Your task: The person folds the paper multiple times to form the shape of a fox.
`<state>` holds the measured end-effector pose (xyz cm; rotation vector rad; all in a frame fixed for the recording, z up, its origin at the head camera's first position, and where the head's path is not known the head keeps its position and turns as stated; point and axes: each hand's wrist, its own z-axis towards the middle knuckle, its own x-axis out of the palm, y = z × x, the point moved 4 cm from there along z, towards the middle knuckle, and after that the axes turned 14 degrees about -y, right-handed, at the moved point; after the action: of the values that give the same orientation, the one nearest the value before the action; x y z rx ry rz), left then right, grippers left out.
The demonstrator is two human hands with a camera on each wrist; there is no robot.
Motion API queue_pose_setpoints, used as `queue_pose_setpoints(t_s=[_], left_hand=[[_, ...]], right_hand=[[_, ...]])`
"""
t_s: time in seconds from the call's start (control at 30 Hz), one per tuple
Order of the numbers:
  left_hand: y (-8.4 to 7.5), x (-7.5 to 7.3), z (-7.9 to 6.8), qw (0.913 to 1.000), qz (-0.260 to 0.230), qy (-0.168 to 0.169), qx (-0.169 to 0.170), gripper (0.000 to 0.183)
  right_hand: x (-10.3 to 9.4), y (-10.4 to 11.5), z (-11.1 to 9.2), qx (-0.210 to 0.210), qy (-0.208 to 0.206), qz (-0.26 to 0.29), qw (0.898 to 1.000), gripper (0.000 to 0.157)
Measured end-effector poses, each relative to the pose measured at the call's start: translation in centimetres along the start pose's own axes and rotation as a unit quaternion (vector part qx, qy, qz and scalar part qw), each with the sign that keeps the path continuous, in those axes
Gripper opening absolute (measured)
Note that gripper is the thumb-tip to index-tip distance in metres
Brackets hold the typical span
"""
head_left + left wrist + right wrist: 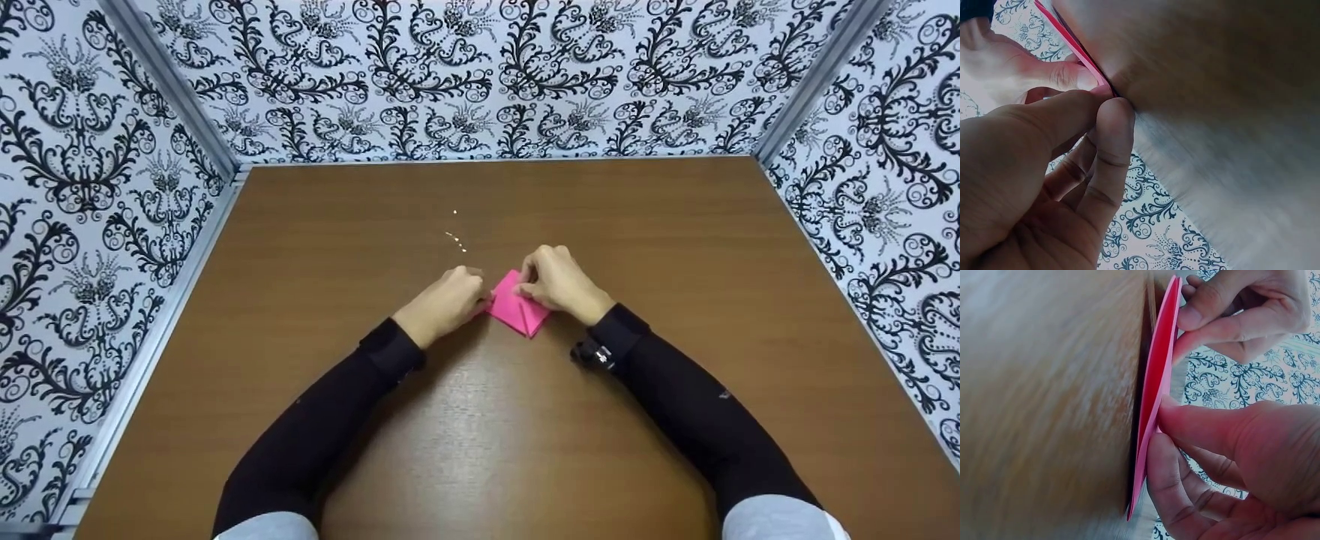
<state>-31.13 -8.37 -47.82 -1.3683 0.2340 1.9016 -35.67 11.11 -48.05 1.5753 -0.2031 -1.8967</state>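
Note:
A small pink paper (511, 306), folded into a rough diamond, lies on the table with a crease or flap edge running to its near corner. My left hand (450, 298) pinches its left corner between thumb and forefinger, as the left wrist view also shows. On the paper's upper right side, my right hand (561, 283) holds a part of it with thumb and curled forefinger. Seen edge-on in the right wrist view, the layers of the pink paper (1155, 388) gape slightly apart. The right fingers cover part of the sheet.
The brown wooden table (337, 217) runs back to patterned black-and-white panels (480, 82) on three sides. Several tiny white specks (457, 240) lie beyond the left hand. A small black device (592, 354) hangs by the right cuff.

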Motion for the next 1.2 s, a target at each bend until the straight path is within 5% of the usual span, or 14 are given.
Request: queue_pose_setpoints(t_s=[0.17,0.73,1.2], left_hand=[[-0.2,-0.4,-0.7,0.9997,0.014,-0.009,0.020,0.021],[-0.5,-1.2,-3.2,0.9997,0.011,-0.019,0.004,0.013],[-0.7,-1.3,-3.2,0.9999,0.015,-0.002,0.000,0.011]], right_hand=[[-0.1,0.0,-0.1,-0.007,-0.007,0.004,1.000,0.013],[-0.1,-0.1,-0.2,-0.005,-0.012,0.004,1.000,0.016],[-0.2,-0.1,-0.2,0.003,-0.004,0.010,1.000,0.014]])
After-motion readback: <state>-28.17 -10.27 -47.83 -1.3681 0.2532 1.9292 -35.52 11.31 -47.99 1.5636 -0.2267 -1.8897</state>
